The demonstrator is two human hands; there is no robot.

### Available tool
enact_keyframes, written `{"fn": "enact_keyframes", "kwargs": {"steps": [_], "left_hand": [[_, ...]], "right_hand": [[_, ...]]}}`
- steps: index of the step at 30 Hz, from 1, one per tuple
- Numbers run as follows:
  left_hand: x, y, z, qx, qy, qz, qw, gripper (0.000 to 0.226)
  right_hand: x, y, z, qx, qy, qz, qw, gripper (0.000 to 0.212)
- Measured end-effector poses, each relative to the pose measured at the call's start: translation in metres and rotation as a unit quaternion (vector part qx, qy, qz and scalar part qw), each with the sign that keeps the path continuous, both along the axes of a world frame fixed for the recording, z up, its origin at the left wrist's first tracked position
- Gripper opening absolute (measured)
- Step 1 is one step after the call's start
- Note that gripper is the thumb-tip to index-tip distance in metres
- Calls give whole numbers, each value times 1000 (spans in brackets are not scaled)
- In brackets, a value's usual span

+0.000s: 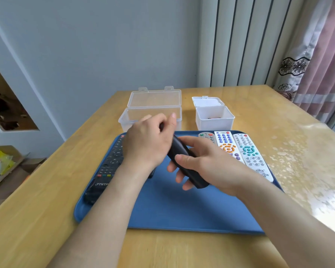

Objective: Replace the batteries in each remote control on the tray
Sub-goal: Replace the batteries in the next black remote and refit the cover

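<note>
Both hands (pixel 182 151) around black remote (pixel 184 157)

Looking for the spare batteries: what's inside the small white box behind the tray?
The small white box stands open; something dark lies at its bottom, too hidden by the front wall to identify as batteries.

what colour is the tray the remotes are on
Blue: the tray shows plainly in the head view.

Wooden table (pixel 240 132) bears blue tray (pixel 182 209) and two open plastic boxes (pixel 214 118).
</note>
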State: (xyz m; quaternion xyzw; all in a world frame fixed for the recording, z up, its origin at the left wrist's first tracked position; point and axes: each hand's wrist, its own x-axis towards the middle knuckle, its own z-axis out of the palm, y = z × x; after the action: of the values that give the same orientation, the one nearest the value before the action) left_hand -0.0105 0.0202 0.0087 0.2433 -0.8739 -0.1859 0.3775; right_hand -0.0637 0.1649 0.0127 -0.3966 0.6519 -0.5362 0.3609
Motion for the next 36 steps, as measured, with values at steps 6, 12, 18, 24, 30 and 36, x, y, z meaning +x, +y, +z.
{"fn": "enact_keyframes", "kwargs": {"steps": [6,12,18,24,30,36], "left_hand": [[-8,9,-5,-21,27,25,999,52],[-8,2,-4,-25,51,9,998,59],[-8,-10,-4,58,69,-13,996,69],[-3,-19,-6,45,-19,57,997,49],[1,-10,0,62,-28,13,998,34],[14,-19,22,257,188,-141,937,13]], "right_hand": [[10,-9,-4,1,107,-55,993,17],[6,-4,0,20,100,-13,995,20],[0,1,6,33,50,22,998,18],[-4,-2,-2,63,95,-42,993,15],[-13,-8,-13,60,185,-120,974,18],[-28,-3,-8,1,10,-193,981,22]]}}
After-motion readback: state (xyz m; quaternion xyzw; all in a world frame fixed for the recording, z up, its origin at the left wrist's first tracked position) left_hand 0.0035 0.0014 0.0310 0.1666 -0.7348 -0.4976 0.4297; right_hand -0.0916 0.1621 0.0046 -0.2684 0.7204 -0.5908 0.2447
